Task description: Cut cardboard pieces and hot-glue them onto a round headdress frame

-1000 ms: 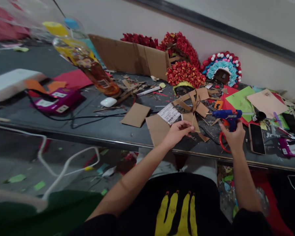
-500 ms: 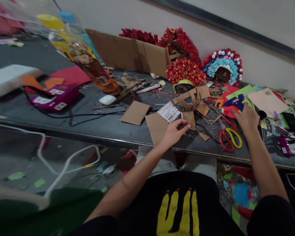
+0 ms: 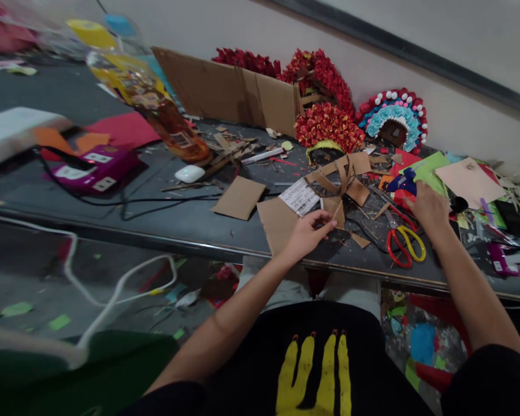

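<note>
- Hands: two, both bare. Left hand (image 3: 311, 234) at centre of frame, thumb and fingertips pinching a thin pale strip (image 3: 338, 209).
- Right hand (image 3: 431, 209) right of centre, fingers bent, at the glue gun (image 3: 404, 181); cannot tell whether they close on it, since the hand's back covers the contact.
- Glue guns: one, right of centre, among coloured sheets.
- Scissors (image 3: 405, 245): one pair, below the gun in the frame, one red handle loop and one yellow.
- Bottles, upper left: two. One yellow-capped bottle (image 3: 149, 107) with amber liquid low inside; one blue-capped bottle (image 3: 123, 29) partly behind it.
- Purple boxes: two. One at left (image 3: 99, 167), one at far right (image 3: 502, 259).
- Turquoise-centred arch (image 3: 394, 118): one, upper right, outer edge dotted with white balls.
- Cardboard square (image 3: 238, 198): one, flat on the bench (image 3: 190, 228), left of the left hand.
- White label (image 3: 301, 197): one, printed, just above the left hand.
- Looks: gun is dark blue, partly hidden by the hand. Strip is slim and straight, slanting up from the fingertips; lower end hidden.
</note>
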### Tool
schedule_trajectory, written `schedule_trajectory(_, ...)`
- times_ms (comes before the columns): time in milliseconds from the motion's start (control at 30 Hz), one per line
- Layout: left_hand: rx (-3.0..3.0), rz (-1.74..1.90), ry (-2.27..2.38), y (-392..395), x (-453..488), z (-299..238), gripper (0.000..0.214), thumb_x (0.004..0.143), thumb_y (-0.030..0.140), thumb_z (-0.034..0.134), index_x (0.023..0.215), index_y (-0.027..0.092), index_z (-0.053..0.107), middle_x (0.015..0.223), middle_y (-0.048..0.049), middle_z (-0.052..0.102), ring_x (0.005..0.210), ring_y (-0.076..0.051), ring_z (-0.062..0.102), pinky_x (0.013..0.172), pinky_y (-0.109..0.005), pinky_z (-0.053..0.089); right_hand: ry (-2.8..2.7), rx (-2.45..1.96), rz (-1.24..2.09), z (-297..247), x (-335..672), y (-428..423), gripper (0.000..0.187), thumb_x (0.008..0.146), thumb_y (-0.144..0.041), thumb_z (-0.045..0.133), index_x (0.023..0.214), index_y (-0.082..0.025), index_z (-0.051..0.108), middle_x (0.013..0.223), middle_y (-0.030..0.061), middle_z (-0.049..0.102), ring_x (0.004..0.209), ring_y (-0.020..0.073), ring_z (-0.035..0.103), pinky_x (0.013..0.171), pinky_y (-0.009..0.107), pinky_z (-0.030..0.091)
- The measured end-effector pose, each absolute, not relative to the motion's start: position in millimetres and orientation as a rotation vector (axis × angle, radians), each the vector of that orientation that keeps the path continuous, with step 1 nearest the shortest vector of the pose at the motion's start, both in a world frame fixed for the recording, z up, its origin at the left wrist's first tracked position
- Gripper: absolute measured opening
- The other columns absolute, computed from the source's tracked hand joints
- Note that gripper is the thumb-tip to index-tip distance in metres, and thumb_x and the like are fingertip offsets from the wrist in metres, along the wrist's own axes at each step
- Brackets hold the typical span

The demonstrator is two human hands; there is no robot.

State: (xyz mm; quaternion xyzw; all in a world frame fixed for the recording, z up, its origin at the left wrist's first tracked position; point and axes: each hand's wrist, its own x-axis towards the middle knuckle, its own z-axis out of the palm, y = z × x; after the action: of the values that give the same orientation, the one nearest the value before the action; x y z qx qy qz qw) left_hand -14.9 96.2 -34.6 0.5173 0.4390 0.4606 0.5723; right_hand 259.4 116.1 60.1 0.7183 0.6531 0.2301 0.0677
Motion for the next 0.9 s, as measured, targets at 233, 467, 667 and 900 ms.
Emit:
schedule_trajectory(233,1.224,1.064,1.03,97,-15,-38,0.041,0.06,0.052,0.071,0.077,0.016,0.061,0.07,0.0008,0.057,0.058,-0.009,0.051,0.046,-0.019,0.046,2.068,1.854,0.78,74,257,118,0.039,0.088,-0.034,0.044,0.122,-0.013,0.045,0.094,0.0149,0.061,0.08,0.0262,0.061,0.056,0.028,0.034)
schedule_trajectory(467,1.218,1.073,1.039,95,-14,-34,0.043,0.058,0.054,0.072,0.077,0.017,0.06,0.072,0.0001,0.058,0.06,-0.01,0.052,0.045,-0.019,0.047,2.056,1.767,0.787,82,261,115,0.035,0.087,-0.034,0.046,0.117,-0.014,0.048,0.092,0.0137,0.061,0.081,0.0254,0.06,0.054,0.026,0.028)
schedule_trajectory(667,1.223,1.066,1.037,95,-15,-33,0.042,0.058,0.053,0.072,0.076,0.017,0.061,0.071,-0.0001,0.059,0.061,-0.011,0.053,0.045,-0.019,0.047,2.097,1.623,0.79,88,267,116,0.036,0.089,-0.029,0.042,0.121,-0.015,0.048,0.092,0.0142,0.062,0.08,0.0243,0.059,0.054,0.027,0.025)
schedule_trajectory(900,1.231,1.068,1.051,95,-14,-33,0.044,0.058,0.055,0.071,0.077,0.017,0.061,0.072,-0.0006,0.059,0.062,-0.012,0.053,0.045,-0.02,0.048,2.177,1.489,0.837,87,278,119,0.031,0.09,-0.02,0.038,0.117,-0.014,0.054,0.088,0.0129,0.063,0.078,0.0212,0.056,0.059,0.029,0.025)
